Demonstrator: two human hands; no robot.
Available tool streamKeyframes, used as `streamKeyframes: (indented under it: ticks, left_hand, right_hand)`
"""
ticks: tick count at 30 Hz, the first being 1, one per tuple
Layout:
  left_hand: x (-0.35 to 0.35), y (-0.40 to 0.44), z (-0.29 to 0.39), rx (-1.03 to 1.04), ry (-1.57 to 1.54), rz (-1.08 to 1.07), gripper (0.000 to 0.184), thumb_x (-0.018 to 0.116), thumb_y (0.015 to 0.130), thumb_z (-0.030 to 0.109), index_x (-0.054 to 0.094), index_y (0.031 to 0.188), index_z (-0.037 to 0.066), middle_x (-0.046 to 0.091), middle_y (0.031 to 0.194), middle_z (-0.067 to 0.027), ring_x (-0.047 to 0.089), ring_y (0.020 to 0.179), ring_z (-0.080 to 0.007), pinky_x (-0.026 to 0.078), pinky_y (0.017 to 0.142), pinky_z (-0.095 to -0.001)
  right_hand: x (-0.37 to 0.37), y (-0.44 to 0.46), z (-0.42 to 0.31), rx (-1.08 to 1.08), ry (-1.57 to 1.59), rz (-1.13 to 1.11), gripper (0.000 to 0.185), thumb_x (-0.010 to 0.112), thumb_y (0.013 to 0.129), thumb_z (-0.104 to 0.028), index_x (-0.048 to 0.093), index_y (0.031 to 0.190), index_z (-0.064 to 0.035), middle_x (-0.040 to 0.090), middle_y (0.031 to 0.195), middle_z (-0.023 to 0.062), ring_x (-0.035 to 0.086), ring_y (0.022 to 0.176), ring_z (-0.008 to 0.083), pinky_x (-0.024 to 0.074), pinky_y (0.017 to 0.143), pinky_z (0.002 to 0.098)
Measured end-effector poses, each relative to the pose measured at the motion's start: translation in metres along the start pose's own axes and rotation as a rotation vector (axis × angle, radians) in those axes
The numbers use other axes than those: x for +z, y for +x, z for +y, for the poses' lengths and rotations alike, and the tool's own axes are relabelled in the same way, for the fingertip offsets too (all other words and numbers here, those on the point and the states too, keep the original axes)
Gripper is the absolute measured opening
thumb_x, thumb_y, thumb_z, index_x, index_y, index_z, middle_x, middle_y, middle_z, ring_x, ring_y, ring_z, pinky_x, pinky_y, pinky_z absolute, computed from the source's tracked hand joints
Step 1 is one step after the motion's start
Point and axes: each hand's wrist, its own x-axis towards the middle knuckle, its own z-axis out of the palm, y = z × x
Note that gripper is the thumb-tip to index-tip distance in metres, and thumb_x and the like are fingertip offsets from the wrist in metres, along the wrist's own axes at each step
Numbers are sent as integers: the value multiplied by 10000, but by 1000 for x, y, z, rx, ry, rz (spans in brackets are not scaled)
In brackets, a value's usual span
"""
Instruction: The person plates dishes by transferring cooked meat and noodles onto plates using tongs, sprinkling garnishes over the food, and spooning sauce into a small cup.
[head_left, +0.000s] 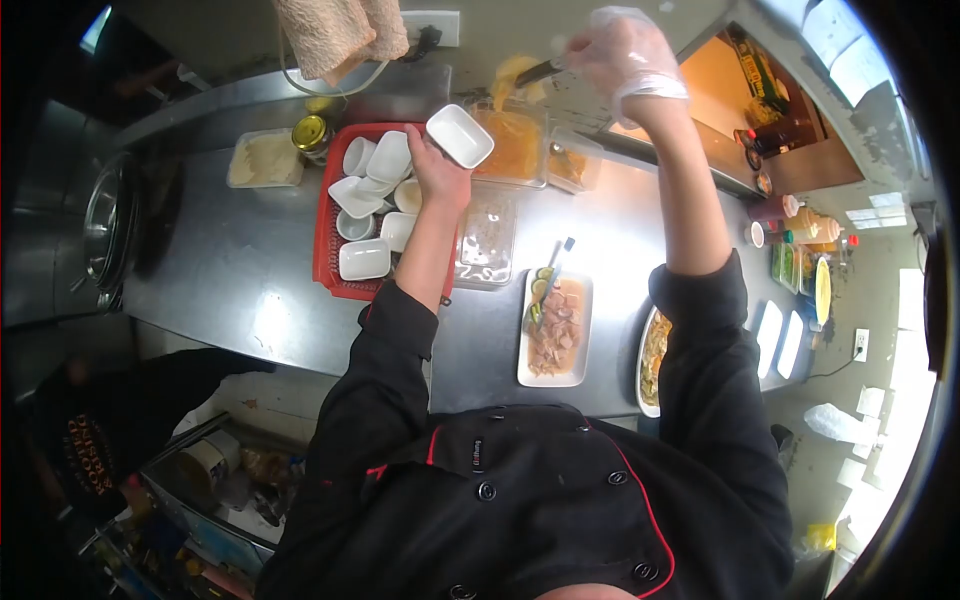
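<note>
My left hand (440,172) grips a small white rectangular dish (460,137), tilted, beside the red basket. Raised at the back, my right hand (630,62) wears a clear plastic glove and is closed on a dark utensil (540,72) whose exact kind I cannot make out. A yellow-orange clump of food (512,80) hangs at its far end. Below it stands a clear tub of orange shredded food (508,145). In the red basket (324,235) lie several white dishes and cups (365,260).
Near me are a white plate of sliced meat (555,335) with a utensil on it and an oval dish of mixed food (655,360). A clear lid (487,240), a smaller tub (572,165) and a jar (311,135) surround the basket. A person in black (110,430) stands left.
</note>
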Motion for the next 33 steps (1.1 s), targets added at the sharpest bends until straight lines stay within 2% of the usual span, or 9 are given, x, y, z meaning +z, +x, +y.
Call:
streamKeyframes:
  ticks: [2,8,12,15,18,21,27,31,33]
  left_hand:
    - [13,-6,-1,-6,-13,6,732,288,875,643,327,1323,66,378,1344,-85,355,1254,-243,270,1039,-430]
    - [29,-21,-7,-35,-71,-5,787,256,858,676,310,1340,56,360,1360,-104,340,1268,-257,254,1048,-455]
    - [20,-23,-9,-21,-39,19,850,261,823,717,313,1338,43,355,1367,-133,336,1273,-284,251,1047,-477]
    - [17,-23,-6,-7,-40,5,866,252,817,726,304,1344,41,351,1371,-135,330,1276,-287,245,1047,-481]
    - [21,-25,-4,0,-30,24,873,243,819,725,294,1350,34,350,1373,-138,329,1277,-293,241,1046,-490]
    - [22,-26,-5,-29,-33,46,867,239,828,713,286,1353,25,343,1378,-140,332,1276,-298,240,1045,-497]
    - [18,-32,-2,-54,14,67,836,238,845,689,303,1347,24,349,1375,-142,346,1265,-304,250,1039,-500]
    - [18,-31,-4,-74,21,68,809,242,856,670,329,1333,23,378,1354,-137,363,1255,-294,269,1034,-481]
    - [13,-29,-3,-39,27,91,793,246,861,662,335,1330,29,391,1345,-127,374,1248,-283,279,1032,-468]
  right_hand:
    - [22,-2,6,-183,-33,94,199,565,760,-202,644,715,-25,625,782,204,611,781,341,492,727,406]
    - [93,-31,-18,-79,7,-64,108,623,689,-113,654,746,-26,641,811,187,635,793,331,524,701,387]
    - [101,-42,-26,-88,-38,-169,125,618,663,-73,655,771,-24,642,824,191,642,792,327,527,689,383]
    - [85,-43,-28,-79,-90,-263,144,551,747,-89,637,861,-72,615,889,156,593,856,320,487,748,394]
    - [82,-45,-29,-91,-87,-163,134,548,759,-89,642,854,-90,611,873,130,589,853,309,488,737,392]
    - [105,-48,-26,-229,-56,-17,119,575,705,-80,653,787,-42,641,855,171,641,794,313,525,682,377]
    - [78,-50,-34,-225,6,-38,104,569,708,-81,648,771,-58,638,888,137,626,850,308,520,702,377]
    - [106,-46,-28,-235,-98,-134,119,591,682,-73,649,785,-61,631,872,151,621,832,314,516,723,379]
    - [103,-41,-16,-257,-49,-77,132,598,674,-74,651,794,-60,633,866,157,621,831,319,514,729,386]
